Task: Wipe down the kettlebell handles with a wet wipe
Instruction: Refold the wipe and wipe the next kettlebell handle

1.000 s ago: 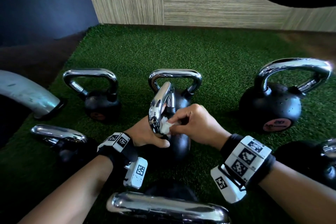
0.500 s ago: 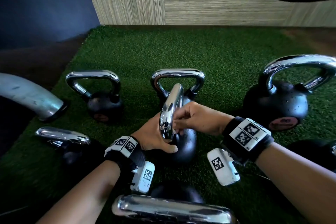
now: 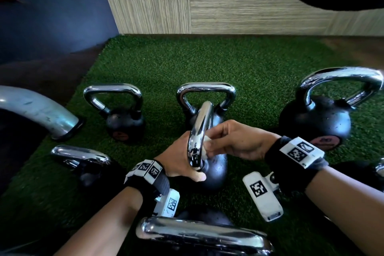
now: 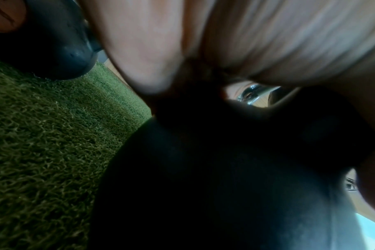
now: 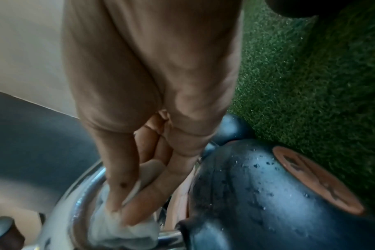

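A small black kettlebell [image 3: 216,170] stands mid-mat, its chrome handle [image 3: 199,131] edge-on to me. My left hand [image 3: 180,158] grips it at the foot of the handle, thumb on the black body. My right hand [image 3: 232,141] pinches a white wet wipe [image 3: 206,145] against the handle's lower right side. In the right wrist view the thumb and fingers press the crumpled wipe [image 5: 122,228] onto the chrome handle [image 5: 75,211], beside the droplet-speckled body [image 5: 268,203]. The left wrist view shows my palm [image 4: 225,42] over the dark body [image 4: 203,186].
Other kettlebells ring it on the green turf mat [image 3: 228,64]: back left [image 3: 122,118], directly behind [image 3: 205,93], a large one right [image 3: 324,118], one near left [image 3: 83,158], one at my front [image 3: 203,235]. A grey pipe [image 3: 37,110] lies left. A wood-panel wall stands behind.
The right hand has rubbed the wipe up and back down the handle, its wrist swinging out to the right. The left hand keeps its hold on the kettlebell.
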The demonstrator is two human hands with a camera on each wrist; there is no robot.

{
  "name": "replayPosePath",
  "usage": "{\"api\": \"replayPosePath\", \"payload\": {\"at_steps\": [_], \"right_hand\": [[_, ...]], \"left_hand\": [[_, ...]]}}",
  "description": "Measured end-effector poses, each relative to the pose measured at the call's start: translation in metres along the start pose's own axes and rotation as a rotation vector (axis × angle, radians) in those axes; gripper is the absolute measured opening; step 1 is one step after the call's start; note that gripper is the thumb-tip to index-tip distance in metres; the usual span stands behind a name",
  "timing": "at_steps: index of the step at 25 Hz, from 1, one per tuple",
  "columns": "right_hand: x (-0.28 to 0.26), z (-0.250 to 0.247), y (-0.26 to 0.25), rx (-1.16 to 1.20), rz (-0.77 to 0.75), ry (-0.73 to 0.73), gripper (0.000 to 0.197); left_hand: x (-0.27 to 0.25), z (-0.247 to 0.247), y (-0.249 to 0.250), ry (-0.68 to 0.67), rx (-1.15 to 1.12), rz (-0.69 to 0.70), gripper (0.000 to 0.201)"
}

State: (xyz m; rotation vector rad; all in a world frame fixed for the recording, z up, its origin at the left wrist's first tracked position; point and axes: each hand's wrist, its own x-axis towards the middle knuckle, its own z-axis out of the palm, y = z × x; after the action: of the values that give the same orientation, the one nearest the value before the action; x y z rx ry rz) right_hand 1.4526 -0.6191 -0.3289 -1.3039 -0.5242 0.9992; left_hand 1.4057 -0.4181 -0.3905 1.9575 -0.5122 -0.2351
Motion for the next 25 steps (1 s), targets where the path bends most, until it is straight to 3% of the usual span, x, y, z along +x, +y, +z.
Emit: {"api": "replayPosePath", "payload": {"at_steps": [2, 4, 8, 12, 18, 21, 25], "right_hand": [[0.006, 0.004, 0.0, 0.179, 0.032, 0.097, 0.018], [0.009, 0.007, 0.003, 0.271, 0.031, 0.147, 0.022], [0.007, 0.013, 0.009, 0.265, 0.001, 0.179, 0.024], [0.022, 0.009, 0.013, 0.464, -0.107, 0.38, 0.037], [0.014, 0.019, 0.015, 0.52, -0.114, 0.404, 0.016], [0.025, 0.018, 0.009, 0.524, -0.179, 0.591, 0.011], [0.033, 0.015, 0.005, 0.392, -0.287, 0.83, 0.014]], "left_hand": [[-0.001, 0.001, -0.002, 0.053, -0.01, -0.008, 0.099], [0.001, 0.001, -0.004, 0.072, -0.019, 0.027, 0.106], [0.0, -0.001, -0.003, 0.03, -0.1, 0.017, 0.105], [-0.003, -0.001, -0.007, 0.089, -0.075, -0.072, 0.101], [-0.003, -0.003, -0.017, 0.111, -0.005, -0.123, 0.103], [-0.002, -0.003, -0.02, 0.092, -0.002, -0.169, 0.091], [-0.002, -0.002, -0.021, 0.119, 0.011, -0.189, 0.106]]}}
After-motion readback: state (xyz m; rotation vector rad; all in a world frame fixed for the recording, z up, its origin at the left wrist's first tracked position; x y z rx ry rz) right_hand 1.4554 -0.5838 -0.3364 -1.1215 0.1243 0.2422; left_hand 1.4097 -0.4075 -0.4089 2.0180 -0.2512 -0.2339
